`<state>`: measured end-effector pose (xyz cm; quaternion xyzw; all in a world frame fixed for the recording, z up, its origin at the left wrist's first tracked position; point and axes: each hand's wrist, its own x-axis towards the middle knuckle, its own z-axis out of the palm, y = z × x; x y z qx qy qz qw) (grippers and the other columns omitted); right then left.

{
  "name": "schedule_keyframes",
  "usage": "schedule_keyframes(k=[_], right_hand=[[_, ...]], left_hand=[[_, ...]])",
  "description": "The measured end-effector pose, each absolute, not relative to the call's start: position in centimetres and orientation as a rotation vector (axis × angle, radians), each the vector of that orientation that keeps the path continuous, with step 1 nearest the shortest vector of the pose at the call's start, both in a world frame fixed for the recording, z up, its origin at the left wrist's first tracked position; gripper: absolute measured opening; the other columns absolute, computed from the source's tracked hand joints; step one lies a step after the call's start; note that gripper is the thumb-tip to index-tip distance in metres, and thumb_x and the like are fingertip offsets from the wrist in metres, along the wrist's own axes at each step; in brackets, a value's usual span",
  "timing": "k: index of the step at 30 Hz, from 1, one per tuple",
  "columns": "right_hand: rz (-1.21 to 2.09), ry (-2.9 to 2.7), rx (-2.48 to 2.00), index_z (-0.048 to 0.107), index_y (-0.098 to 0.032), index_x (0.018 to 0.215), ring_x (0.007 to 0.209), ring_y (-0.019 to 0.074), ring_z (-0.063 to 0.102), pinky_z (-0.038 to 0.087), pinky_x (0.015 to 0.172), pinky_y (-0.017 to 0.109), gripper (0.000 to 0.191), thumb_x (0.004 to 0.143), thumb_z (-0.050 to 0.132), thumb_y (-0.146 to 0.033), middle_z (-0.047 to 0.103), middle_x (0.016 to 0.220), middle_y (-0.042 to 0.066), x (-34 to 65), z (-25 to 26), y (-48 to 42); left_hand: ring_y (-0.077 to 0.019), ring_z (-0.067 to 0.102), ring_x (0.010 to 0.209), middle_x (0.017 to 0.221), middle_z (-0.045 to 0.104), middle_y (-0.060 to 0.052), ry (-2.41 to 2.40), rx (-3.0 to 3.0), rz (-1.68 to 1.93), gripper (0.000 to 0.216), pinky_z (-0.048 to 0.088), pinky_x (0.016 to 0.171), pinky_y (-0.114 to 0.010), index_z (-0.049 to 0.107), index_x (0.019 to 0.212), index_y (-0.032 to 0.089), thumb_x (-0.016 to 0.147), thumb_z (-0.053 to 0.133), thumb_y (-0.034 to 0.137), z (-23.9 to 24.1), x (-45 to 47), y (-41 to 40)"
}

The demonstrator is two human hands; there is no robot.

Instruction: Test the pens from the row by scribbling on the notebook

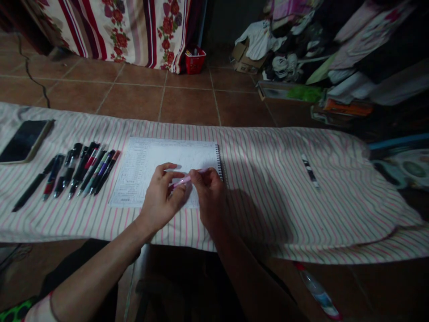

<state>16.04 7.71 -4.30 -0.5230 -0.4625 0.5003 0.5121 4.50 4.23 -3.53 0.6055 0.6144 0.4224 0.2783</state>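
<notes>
Both my hands meet over a spiral notebook (161,156) that lies open on a striped cloth (268,188). My left hand (161,199) and my right hand (209,192) each pinch an end of a pink pen (182,181), held level just above the page. The fingers of both hands are closed round it. A row of several pens (77,172) lies side by side to the left of the notebook. One more pen (310,170) lies alone on the cloth to the right.
A dark phone (23,141) rests at the far left of the cloth. Behind is a tiled floor (187,98), a small red basket (195,60), a floral striped bedcover (134,27) and a pile of clothes (301,49). A plastic bottle (318,293) lies on the floor at lower right.
</notes>
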Motion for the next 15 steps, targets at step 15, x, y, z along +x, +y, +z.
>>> schedule_keyframes(k=[15], right_hand=[[1.230,-1.048,-1.201,0.052,-0.021,0.075,0.067,0.0119,0.057,0.044,0.065,0.026,0.022,0.074,0.066,-0.038,0.058,0.070,-0.004,17.4,-4.3,8.0]], left_hand=[[-0.0187,0.062,0.089,0.098,0.069,-0.006,1.576,1.532,0.980,0.020,0.048,0.081,-0.033,0.067,0.095,0.019,0.085,0.054,0.031,-4.1,5.1,4.7]])
